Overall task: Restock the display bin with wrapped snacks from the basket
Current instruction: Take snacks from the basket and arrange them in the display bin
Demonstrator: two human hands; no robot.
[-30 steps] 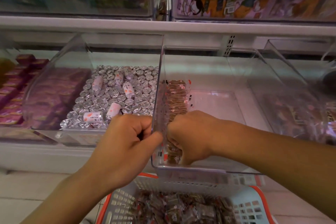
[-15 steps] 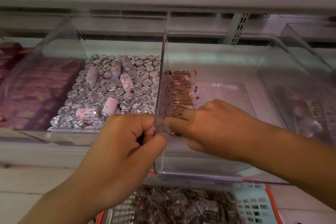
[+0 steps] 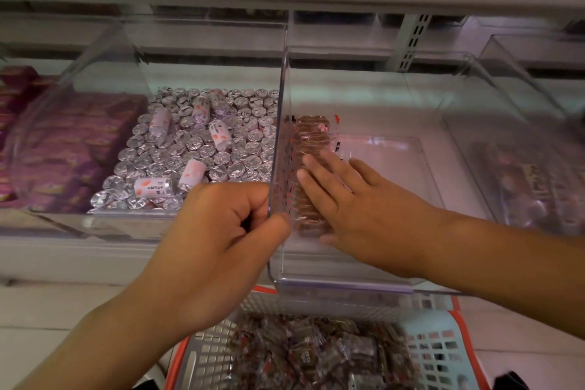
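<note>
Head view: snack row runs lengthwise front-to-back in bin.

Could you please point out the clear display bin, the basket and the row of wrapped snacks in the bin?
clear display bin (image 3: 342, 286): head view, front rim.
basket (image 3: 443, 345): head view, pale lattice wall.
row of wrapped snacks (image 3: 311, 133): head view, far end of the row.

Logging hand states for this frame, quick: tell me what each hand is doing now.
Left hand: closed, pinching the clear bin's side wall.
Right hand: open, fingers straight, resting on the row of wrapped snacks inside the bin.
</note>
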